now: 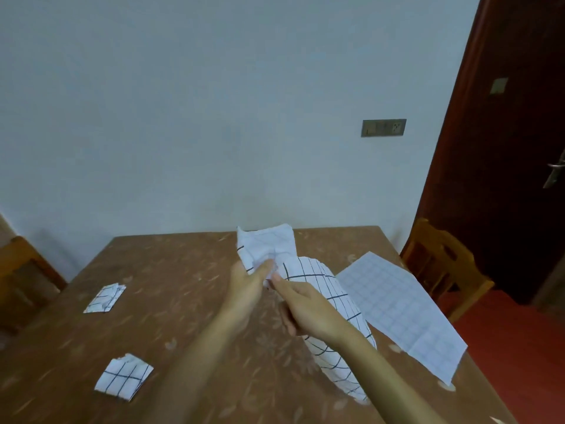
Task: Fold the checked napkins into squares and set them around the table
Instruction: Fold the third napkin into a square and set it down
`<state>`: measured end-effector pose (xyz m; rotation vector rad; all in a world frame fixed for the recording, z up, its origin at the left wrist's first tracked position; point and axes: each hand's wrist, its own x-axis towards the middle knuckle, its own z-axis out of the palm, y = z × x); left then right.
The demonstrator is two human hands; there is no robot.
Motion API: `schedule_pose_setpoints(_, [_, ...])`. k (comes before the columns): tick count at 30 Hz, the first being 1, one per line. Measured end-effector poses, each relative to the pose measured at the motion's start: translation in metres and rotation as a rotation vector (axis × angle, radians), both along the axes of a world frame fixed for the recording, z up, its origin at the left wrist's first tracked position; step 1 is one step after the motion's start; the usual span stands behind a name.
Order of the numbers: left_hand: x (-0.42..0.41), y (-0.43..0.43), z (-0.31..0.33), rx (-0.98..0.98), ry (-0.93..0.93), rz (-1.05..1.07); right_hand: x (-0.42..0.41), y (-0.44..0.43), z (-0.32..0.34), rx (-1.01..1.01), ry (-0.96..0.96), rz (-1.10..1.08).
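Observation:
A white napkin with dark checks [327, 289] is lifted above the brown table [189, 264], crumpled and drooping down to the right. My left hand [249, 286] pinches its upper part from the left. My right hand [305, 307] grips it just beside, fingers closed on the cloth, and its lower part hangs behind my right forearm. Two folded square napkins lie on the table's left side: one further back [105, 298], one nearer me [123, 377]. An unfolded checked napkin [397, 307] lies flat on the right side of the table.
A wooden chair [440, 264] stands at the table's right side and another chair [21, 276] at the left. The far table edge meets a pale wall. A dark red door [513, 133] with a handle is at the right.

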<state>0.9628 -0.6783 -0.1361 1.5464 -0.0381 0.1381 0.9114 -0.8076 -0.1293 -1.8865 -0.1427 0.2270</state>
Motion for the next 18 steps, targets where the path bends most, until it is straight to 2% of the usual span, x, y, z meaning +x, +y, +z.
schedule_pose_setpoints(3, [0.015, 0.015, 0.011, 0.101, -0.121, -0.035, 0.0, 0.007, -0.003, 0.019, -0.057, -0.003])
schedule_pose_setpoints(6, [0.029, 0.03, 0.022, 0.226, -0.222, -0.088, -0.001, 0.004, -0.006, -0.092, -0.067, -0.025])
schedule_pose_setpoints(8, [0.036, 0.039, 0.031, 0.306, -0.248, -0.14, -0.001, 0.0, -0.006, -0.099, -0.11, -0.104])
schedule_pose_setpoints(10, [0.041, 0.045, 0.042, 0.36, -0.284, -0.197, 0.003, -0.007, -0.004, -0.017, -0.157, -0.229])
schedule_pose_setpoints(14, [0.04, 0.061, 0.069, 0.343, -0.341, -0.263, 0.022, -0.028, -0.004, 0.114, -0.174, -0.421])
schedule_pose_setpoints(18, [0.038, 0.086, 0.087, 0.216, -0.329, -0.222, 0.044, -0.049, -0.022, -0.167, -0.094, -0.385])
